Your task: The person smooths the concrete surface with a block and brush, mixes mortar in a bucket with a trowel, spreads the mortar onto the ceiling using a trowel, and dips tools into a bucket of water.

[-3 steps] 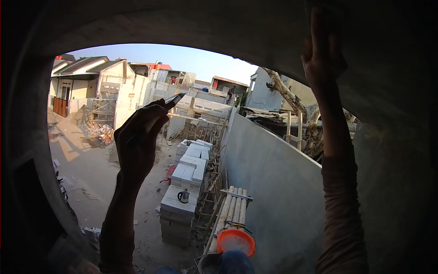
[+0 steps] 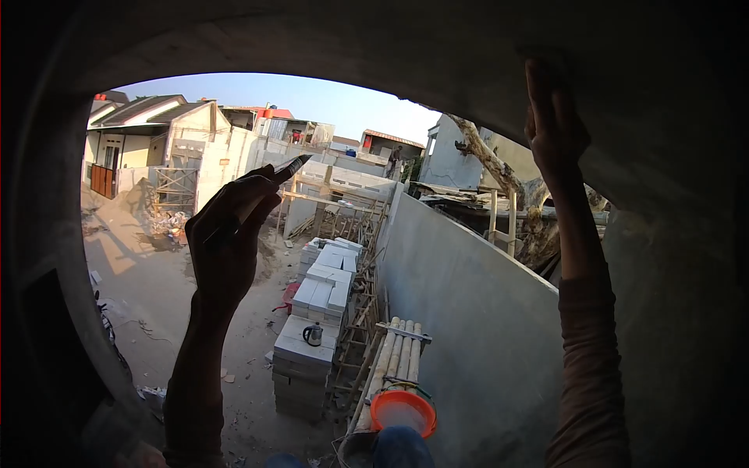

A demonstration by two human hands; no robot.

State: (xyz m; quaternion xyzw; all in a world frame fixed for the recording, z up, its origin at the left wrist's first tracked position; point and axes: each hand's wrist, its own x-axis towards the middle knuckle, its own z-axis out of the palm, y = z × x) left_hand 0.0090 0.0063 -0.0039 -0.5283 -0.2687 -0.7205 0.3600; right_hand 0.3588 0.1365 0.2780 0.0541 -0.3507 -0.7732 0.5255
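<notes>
My left hand (image 2: 226,234) is raised at left of centre, its fingers closed round a paintbrush (image 2: 292,168). The dark bristle end points up and to the right. My right hand (image 2: 555,129) reaches up to the shaded concrete surface (image 2: 468,62) overhead. Its forefinger is stretched upward, and a faint flat shape (image 2: 550,56) shows at the fingertips, too dark to name. Below, an orange basin (image 2: 404,413) with pale, cloudy contents sits at the near end of bamboo poles (image 2: 402,351), close to my knee.
A grey wall (image 2: 468,312) runs along the right. Stacked pale blocks (image 2: 300,374) stand below, with a metal kettle (image 2: 312,334) on top. Bamboo and timber (image 2: 363,304) lie between blocks and wall. A tree trunk (image 2: 491,160) rises behind the wall. Another person (image 2: 393,161) stands far off.
My right hand has come down along the overhead surface, towards me. My left hand has shifted slightly left with the paintbrush, which is tilted a little flatter.
</notes>
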